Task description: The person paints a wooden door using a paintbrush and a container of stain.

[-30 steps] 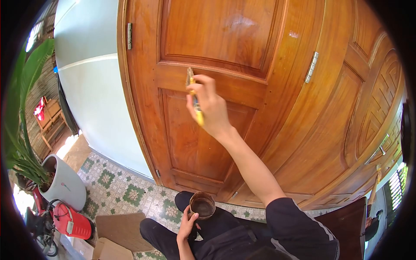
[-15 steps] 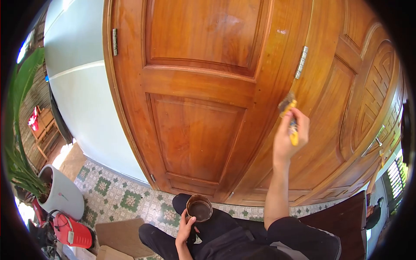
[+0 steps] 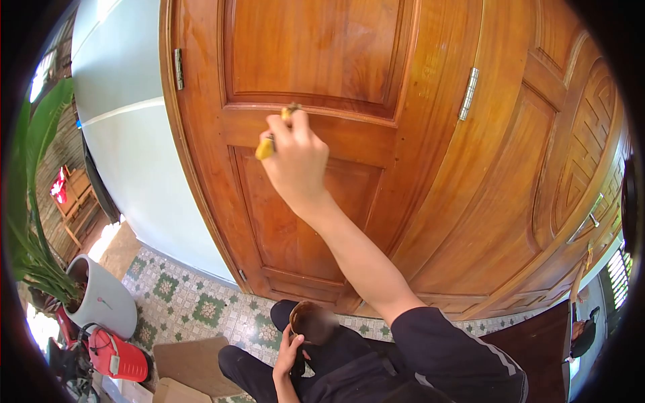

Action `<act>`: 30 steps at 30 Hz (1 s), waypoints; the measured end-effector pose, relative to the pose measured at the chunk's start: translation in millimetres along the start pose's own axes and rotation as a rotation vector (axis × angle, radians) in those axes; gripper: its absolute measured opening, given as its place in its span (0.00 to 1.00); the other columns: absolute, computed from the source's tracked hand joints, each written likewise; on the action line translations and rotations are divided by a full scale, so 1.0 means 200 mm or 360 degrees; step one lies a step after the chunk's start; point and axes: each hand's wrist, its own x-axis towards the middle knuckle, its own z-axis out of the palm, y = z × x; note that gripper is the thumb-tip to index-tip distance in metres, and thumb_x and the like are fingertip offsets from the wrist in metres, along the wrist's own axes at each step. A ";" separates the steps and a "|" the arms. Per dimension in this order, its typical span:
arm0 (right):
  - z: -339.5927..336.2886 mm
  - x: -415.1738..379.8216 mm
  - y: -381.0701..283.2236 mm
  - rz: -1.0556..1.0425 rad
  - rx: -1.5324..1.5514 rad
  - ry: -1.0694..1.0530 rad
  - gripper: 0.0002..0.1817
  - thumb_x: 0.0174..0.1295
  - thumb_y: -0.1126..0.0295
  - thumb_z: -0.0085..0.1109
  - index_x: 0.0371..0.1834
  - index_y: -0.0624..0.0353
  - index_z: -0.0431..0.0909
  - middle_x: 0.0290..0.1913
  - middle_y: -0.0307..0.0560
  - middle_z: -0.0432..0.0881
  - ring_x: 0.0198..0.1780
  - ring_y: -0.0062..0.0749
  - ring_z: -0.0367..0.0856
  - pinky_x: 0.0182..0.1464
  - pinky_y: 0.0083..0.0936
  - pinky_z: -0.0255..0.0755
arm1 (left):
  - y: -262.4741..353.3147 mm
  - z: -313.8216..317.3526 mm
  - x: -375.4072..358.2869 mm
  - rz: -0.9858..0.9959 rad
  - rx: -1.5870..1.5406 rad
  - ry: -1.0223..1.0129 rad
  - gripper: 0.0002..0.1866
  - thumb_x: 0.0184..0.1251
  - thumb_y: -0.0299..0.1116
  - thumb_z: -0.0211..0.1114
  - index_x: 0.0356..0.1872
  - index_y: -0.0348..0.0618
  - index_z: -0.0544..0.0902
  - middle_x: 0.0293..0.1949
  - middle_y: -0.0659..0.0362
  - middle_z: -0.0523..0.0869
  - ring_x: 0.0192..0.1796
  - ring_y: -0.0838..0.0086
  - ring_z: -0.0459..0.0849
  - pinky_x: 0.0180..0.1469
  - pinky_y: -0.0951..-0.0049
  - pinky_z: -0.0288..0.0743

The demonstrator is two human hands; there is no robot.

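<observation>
My right hand [image 3: 297,158] is closed around a paintbrush [image 3: 265,148] with a yellow handle. The dark bristle end shows just above the fingers, at the moulding under the upper panel of the brown wooden door [image 3: 309,138]. Low in the view, my left hand [image 3: 289,349] grips a round brown cup [image 3: 301,316] by its side, fingers around the wall. The cup stands over my lap, its inside dark and partly blurred.
Metal hinges [image 3: 469,94] join the door to carved panels on the right. A potted plant [image 3: 107,302], a red container [image 3: 117,354] and cardboard [image 3: 191,366] stand or lie at left on patterned tiles [image 3: 215,309]. Another person [image 3: 583,339] is at the far right edge.
My right hand has swung left with the paintbrush, from beside the right hinge to the rail between the door's panels. My left hand keeps the cup in nearly the same place.
</observation>
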 end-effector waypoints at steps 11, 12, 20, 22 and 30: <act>-0.34 -0.19 0.22 0.0183 0.0229 0.0228 0.09 0.61 0.77 0.66 0.44 0.55 0.87 0.40 0.52 0.86 0.39 0.44 0.87 0.40 0.34 0.81 | 0.03 0.01 -0.01 0.0073 0.0022 0.0005 0.39 0.76 0.37 0.62 0.79 0.38 0.52 0.50 0.49 0.80 0.31 0.68 0.82 0.30 0.70 0.82; -0.43 -0.21 0.24 0.0163 0.0108 0.0296 0.08 0.62 0.80 0.66 0.43 0.58 0.87 0.40 0.52 0.86 0.40 0.44 0.87 0.41 0.33 0.81 | 0.02 0.01 -0.01 0.0057 0.0053 0.0014 0.39 0.76 0.36 0.63 0.79 0.37 0.52 0.48 0.50 0.81 0.31 0.68 0.82 0.30 0.69 0.82; -0.51 -0.34 0.24 0.0379 -0.0110 0.0563 0.06 0.65 0.84 0.62 0.43 0.69 0.85 0.38 0.55 0.84 0.38 0.45 0.85 0.42 0.35 0.81 | 0.00 0.04 0.02 0.0035 0.0019 0.0025 0.41 0.74 0.33 0.66 0.79 0.35 0.51 0.46 0.51 0.82 0.34 0.70 0.83 0.29 0.70 0.82; -0.38 -0.34 0.19 0.0200 -0.0150 0.0434 0.09 0.62 0.84 0.64 0.44 0.64 0.86 0.37 0.54 0.84 0.38 0.45 0.87 0.41 0.33 0.82 | -0.02 0.04 0.04 0.0046 0.0038 0.0020 0.42 0.73 0.34 0.66 0.79 0.36 0.51 0.47 0.51 0.82 0.36 0.70 0.83 0.29 0.71 0.82; 0.24 -0.29 -0.04 0.0071 0.0295 0.0067 0.08 0.60 0.76 0.66 0.42 0.55 0.86 0.40 0.49 0.83 0.39 0.44 0.89 0.35 0.35 0.82 | 0.01 0.02 0.01 -0.0025 0.0034 0.0006 0.44 0.72 0.37 0.68 0.79 0.35 0.50 0.54 0.48 0.81 0.44 0.69 0.83 0.31 0.72 0.82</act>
